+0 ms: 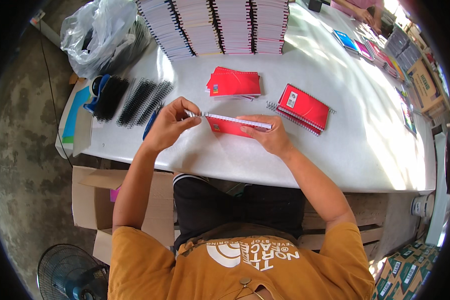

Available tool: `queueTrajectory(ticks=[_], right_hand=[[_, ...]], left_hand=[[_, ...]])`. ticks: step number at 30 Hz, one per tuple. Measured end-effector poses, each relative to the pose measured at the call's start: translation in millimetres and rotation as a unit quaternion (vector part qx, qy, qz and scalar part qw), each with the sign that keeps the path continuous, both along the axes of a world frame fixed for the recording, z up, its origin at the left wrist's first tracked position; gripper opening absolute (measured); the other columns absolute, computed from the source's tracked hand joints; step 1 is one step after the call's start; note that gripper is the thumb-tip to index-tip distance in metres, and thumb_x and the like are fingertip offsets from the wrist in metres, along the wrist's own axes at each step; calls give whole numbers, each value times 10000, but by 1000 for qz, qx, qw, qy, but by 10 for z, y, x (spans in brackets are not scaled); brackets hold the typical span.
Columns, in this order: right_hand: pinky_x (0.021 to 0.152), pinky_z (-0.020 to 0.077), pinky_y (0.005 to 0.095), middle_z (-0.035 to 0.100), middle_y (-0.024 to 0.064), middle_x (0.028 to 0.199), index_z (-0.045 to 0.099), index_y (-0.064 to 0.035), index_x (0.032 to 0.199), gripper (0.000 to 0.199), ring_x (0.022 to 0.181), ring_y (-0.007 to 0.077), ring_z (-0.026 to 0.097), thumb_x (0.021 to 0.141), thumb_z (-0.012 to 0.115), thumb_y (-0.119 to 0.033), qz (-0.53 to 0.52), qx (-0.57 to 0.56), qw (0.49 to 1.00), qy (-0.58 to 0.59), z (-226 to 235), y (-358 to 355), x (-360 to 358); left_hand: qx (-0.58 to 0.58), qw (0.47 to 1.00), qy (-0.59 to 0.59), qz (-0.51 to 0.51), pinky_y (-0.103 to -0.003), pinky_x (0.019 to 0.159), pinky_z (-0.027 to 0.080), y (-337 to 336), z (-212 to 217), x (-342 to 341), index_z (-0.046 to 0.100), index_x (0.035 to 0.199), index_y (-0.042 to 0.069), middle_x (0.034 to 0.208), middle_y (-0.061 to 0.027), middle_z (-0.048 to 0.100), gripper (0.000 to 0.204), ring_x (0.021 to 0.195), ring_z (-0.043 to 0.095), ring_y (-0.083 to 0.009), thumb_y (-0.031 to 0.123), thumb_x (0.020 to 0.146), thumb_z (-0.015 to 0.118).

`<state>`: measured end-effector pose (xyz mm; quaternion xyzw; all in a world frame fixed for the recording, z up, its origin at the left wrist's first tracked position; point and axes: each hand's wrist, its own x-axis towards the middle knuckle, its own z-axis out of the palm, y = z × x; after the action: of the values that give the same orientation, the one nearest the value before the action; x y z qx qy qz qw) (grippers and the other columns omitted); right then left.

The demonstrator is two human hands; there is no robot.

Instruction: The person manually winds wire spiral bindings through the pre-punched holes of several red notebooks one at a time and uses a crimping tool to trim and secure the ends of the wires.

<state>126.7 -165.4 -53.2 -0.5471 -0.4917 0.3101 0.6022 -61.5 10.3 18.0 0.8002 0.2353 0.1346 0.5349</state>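
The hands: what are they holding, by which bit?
The right hand holds a red pad by its right end; the left hand, a coil near the pad's left corner.

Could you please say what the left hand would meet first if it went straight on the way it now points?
The left hand points rightward, so it would likely meet the red notebook in the right hand first, though depth is hard to judge.

In my head view, the left hand (174, 121) pinched a wire coil (204, 114) at the end of a red notebook (227, 126) that the right hand (272, 137) gripped. Beyond it on the counter (355, 160) I saw stacked red booklets (237, 84), coil-bound notebooks (307, 106) to the right, and black coils (137, 101) to the left.
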Motion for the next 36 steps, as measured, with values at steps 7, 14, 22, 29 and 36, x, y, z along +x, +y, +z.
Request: queueTrajectory(ticks=[7,14,22,29,36], right_hand=[[769,496,259,681,97,980,617,-29,1138,283,823,138,615,856,606,-26,13,28,998,-55,-12,26,-29],[685,492,261,673,149,944,623,-24,1121,269,718,203,620,852,605,-17,-8,116,979,-170,-27,-43,-186],[707,515,316,665,158,981,626,-53,1116,279,804,273,659,840,610,-13,15,107,984,-143,60,-120,-367],[686,519,327,662,164,979,630,-43,1103,281,802,301,656,825,619,-8,37,107,983,-141,41,-160,-447],[674,498,274,675,129,921,633,-45,1106,250,704,168,610,857,610,-33,42,69,993,-82,23,-152,-332]], left_hand=[[353,903,189,-155,-378,896,369,45,212,67,552,1136,110,1237,-72,472,426,1049,490,-217,146,750,729],[671,739,25,53,-554,1097,46,-493,-724,-114,318,1331,-134,1450,-302,211,1015,1369,144,-445,731,802,348],[651,746,-34,139,-617,1040,-69,-495,-855,-208,53,1375,-169,1436,-390,41,1108,1346,-17,-536,744,804,314],[629,732,-43,260,-641,1016,-101,-569,-435,-134,69,1372,-179,1423,-398,98,1086,1339,14,-548,720,820,326],[515,843,-13,153,-450,1051,199,-743,-269,-271,409,1266,24,1227,-146,490,749,1209,421,-276,275,673,792]])
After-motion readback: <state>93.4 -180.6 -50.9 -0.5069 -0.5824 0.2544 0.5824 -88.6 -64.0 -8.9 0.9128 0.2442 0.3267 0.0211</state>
